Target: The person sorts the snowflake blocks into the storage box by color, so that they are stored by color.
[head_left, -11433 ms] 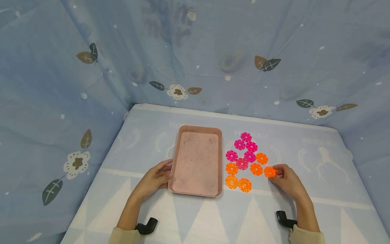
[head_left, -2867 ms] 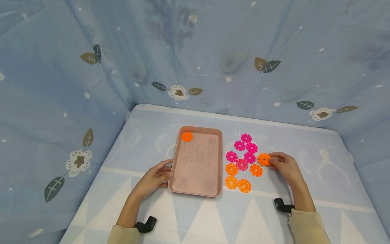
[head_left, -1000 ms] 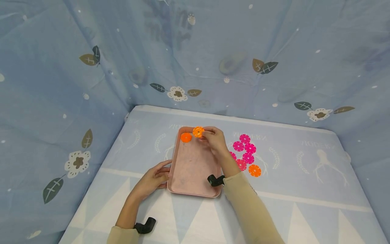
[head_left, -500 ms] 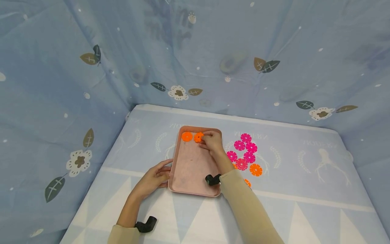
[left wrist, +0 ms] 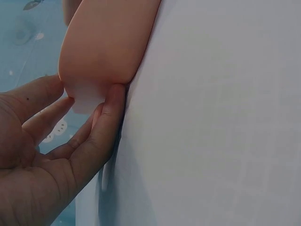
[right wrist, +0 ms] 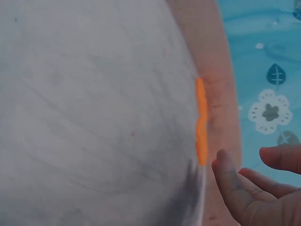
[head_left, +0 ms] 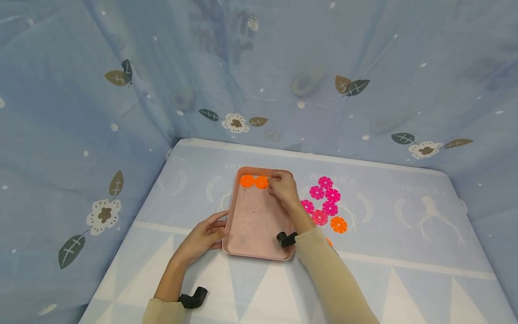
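A shallow pink tray point(head_left: 255, 225) lies on the cloth. Two orange notched discs, one point(head_left: 247, 181) in its far left corner and another point(head_left: 261, 182) to the right of it, lie along its far wall. My right hand point(head_left: 284, 189) reaches over the tray, fingertips at the right edge of the second disc. In the right wrist view, these fingers point(right wrist: 225, 174) stand apart from the orange strip point(right wrist: 201, 122) by the tray wall, holding nothing. My left hand point(head_left: 200, 240) touches the tray's left side; in the left wrist view its extended fingers point(left wrist: 110, 108) rest against the tray's outer wall point(left wrist: 108, 42).
Right of the tray lie several pink notched discs point(head_left: 317, 192) and an orange one point(head_left: 338, 224). Another orange edge point(head_left: 329, 242) peeks out beside the right sleeve point(head_left: 332, 274), which hides part of the table. Black wrist mounts point(head_left: 194, 298) sit by both wrists. A patterned blue curtain point(head_left: 279, 81) stands behind.
Earlier, the tray held no discs. My right hand brought two orange discs to its far end; the second, tilted in my fingertips half a second ago, now lies released. My left hand stayed put.
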The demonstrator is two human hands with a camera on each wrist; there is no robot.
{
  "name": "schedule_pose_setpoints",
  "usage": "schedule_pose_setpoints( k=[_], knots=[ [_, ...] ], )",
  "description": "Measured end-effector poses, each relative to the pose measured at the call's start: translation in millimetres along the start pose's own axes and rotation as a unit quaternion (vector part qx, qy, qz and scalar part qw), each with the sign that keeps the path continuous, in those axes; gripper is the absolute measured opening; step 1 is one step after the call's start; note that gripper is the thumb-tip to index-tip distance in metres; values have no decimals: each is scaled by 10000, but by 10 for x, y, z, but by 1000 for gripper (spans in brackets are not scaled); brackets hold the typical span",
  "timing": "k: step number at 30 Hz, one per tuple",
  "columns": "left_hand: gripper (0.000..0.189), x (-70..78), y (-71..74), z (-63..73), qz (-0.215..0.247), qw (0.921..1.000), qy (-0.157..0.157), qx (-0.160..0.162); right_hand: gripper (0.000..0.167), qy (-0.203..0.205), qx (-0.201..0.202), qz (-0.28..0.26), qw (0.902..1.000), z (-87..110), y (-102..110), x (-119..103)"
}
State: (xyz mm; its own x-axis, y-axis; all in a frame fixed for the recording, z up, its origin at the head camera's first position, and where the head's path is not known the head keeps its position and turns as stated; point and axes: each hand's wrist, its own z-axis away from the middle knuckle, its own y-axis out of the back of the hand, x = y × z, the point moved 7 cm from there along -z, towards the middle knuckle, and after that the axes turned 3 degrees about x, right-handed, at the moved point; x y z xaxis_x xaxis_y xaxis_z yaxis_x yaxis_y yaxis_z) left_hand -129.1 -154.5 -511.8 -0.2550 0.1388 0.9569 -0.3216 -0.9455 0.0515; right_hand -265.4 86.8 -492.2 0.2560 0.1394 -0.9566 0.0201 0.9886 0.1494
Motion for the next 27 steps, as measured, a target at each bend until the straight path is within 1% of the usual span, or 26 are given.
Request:
schedule_pose_setpoints(
  k=[1, 3, 8, 11, 14, 21, 27],
  knots=[
    [59, -3, 3, -4, 8, 10000, 11, 15, 38, 35, -50, -6, 10000, 26, 23, -31],
    [59, -13, 7, -11, 6, 10000, 28, 27, 37, 63, -163, -193, 9997, 74, 77, -83],
    [59, -29, 13, -16, 23, 10000, 74, 61, 37, 44, -409, -1011, 9940, 181, 257, -165],
    [58, -27, 17, -5, 14, 10000, 51, 44, 34, 227, -407, -1221, 9914, 262, 393, -235],
    [58, -20, 13, 6, 22, 10000, 45, 13, 33, 462, -372, -1187, 9912, 360, 547, -296],
    [58, -23, 10, -2, 7, 9999, 109, 116, 35, 896, -265, -776, 9926, 599, 902, -360],
    [58, -25, -1, -5, 0, 9999, 85, 96, 38, 1058, -93, -468, 9932, 794, 1191, -323]
  ],
)
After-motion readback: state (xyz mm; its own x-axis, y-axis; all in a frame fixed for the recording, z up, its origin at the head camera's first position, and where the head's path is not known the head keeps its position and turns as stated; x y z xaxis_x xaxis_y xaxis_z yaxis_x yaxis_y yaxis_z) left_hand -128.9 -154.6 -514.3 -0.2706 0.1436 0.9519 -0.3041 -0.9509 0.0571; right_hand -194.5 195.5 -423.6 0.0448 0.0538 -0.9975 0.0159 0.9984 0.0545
